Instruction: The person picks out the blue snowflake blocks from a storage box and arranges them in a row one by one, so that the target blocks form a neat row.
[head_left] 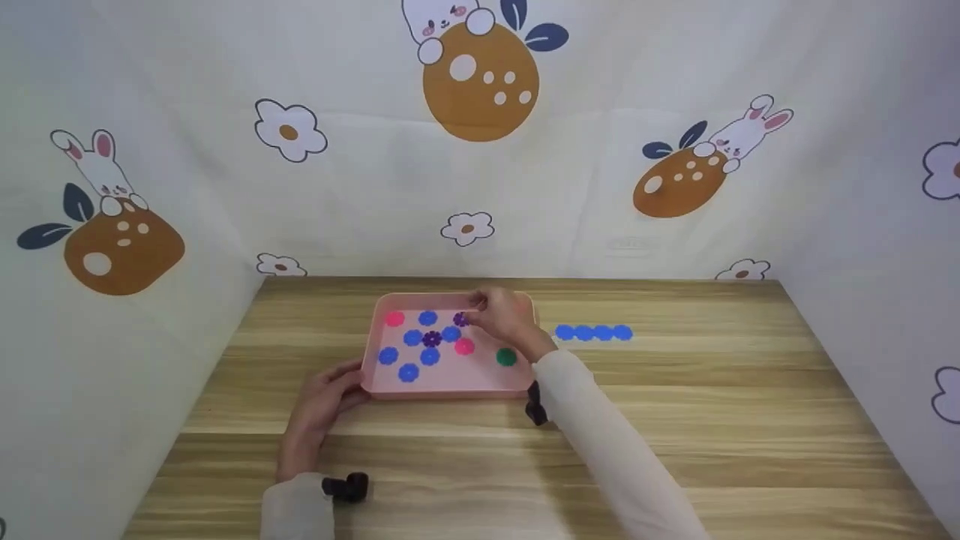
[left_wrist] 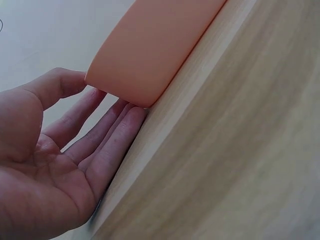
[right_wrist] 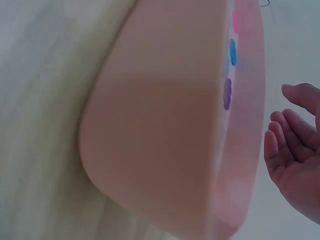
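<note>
A shallow pink tray (head_left: 465, 384) holds flower-shaped plastic discs: several blue ones (head_left: 409, 373), two purple ones (head_left: 432, 339), two pink ones (head_left: 395, 319) and a green one (head_left: 506, 357). My left hand (head_left: 322, 405) holds the tray's near left corner; in the left wrist view its thumb meets the rim while the other fingers lie against the outer wall and base. Over the tray's far right part hovers my right hand (head_left: 499, 315), close to a purple disc (head_left: 460, 319). The right wrist view shows its fingers (right_wrist: 295, 132) loosely bent, with nothing visible between them.
Right of the tray, several blue discs (head_left: 594, 333) lie in a touching row on the wooden table (head_left: 712, 420). A cloth printed with rabbits and oranges (head_left: 360, 202) hangs behind the table and along both sides.
</note>
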